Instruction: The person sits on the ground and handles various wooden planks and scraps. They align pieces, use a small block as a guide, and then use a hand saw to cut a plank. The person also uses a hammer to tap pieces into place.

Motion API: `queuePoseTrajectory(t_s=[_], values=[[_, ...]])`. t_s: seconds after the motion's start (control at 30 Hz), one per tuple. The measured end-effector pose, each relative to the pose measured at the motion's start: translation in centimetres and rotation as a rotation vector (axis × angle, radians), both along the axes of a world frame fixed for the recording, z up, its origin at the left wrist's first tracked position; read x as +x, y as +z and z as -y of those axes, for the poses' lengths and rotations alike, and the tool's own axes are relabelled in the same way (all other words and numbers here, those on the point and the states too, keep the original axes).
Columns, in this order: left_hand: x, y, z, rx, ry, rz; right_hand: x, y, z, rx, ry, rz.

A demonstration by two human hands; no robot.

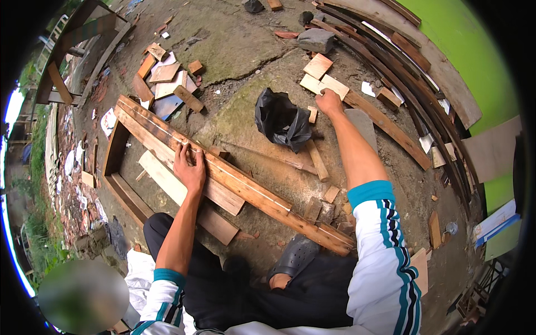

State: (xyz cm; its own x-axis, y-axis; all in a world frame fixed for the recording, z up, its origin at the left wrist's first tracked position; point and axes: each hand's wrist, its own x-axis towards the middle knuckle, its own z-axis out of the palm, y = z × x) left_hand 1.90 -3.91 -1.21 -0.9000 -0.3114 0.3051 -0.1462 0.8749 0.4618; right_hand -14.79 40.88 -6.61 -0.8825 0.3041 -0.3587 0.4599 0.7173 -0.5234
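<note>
A person in a white sleeve with teal and black stripes works bare-handed over a rough, cracked concrete floor. The left hand (190, 169) lies palm down, fingers apart, across a long brown wooden beam (251, 186) with a pale line along its length. The beam slants from the upper left down toward a dark grey perforated clog (294, 258) on the person's foot.

The right hand (330, 104) reaches ahead, fingers curled at a small pale rectangular wooden block (335, 86); whether it grips the block cannot be told. The block sits just beside a tilted square of light wood (318, 66) and the upper end of a brown wooden board (388, 127).

Between the two arms stands a crumpled black plastic bag (282, 121), its mouth open upward, with a short wooden stick (317, 161) lying just below it. Beyond the left hand, a loose heap of mixed wooden offcuts (166, 72) is scattered on the ground. At right, long dark wooden planks (385, 61) lie alongside a bright green wall (452, 44), near a flat grey stone (316, 41).
</note>
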Motion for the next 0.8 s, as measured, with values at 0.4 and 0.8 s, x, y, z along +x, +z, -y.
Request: queuePoseTrajectory(t_s=[0.4,0.8], values=[[-0.3,0.9,-1.6,-0.031,0.02,0.02,-8.8,-4.8,-2.3,0.378,-0.055,0.031],[0.1,1.3,-1.2,-0.103,0.037,0.041,-7.9,-3.2,-2.9,0.418,0.284,-0.035]])
